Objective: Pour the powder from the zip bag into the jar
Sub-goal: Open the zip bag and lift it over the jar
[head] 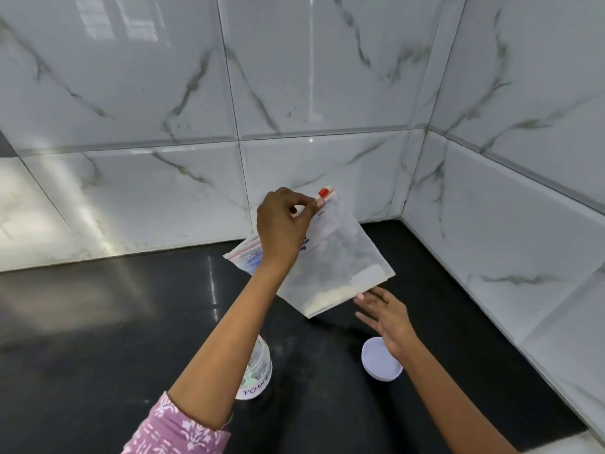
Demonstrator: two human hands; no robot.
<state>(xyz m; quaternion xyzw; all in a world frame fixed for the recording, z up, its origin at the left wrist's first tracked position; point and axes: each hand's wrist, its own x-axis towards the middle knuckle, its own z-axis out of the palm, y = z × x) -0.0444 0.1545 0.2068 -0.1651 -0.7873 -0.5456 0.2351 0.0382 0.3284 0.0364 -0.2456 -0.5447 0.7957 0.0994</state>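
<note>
My left hand (284, 224) pinches the top edge of a clear zip bag (337, 260) beside its red slider and holds it up above the black counter. Pale powder sits along the bag's lower edge. My right hand (386, 314) is spread open just under the bag's lower right corner, fingertips at or almost at the bag. A clear jar (258, 371) with a white label reading "POWD.." stands on the counter below, partly hidden behind my left forearm. Its white lid (381, 358) lies on the counter to the right, under my right wrist.
A second zip bag (245, 255) lies flat on the black counter (98, 339) by the back wall, behind my left hand. Marble-look tiled walls close the back and the right side, meeting in a corner.
</note>
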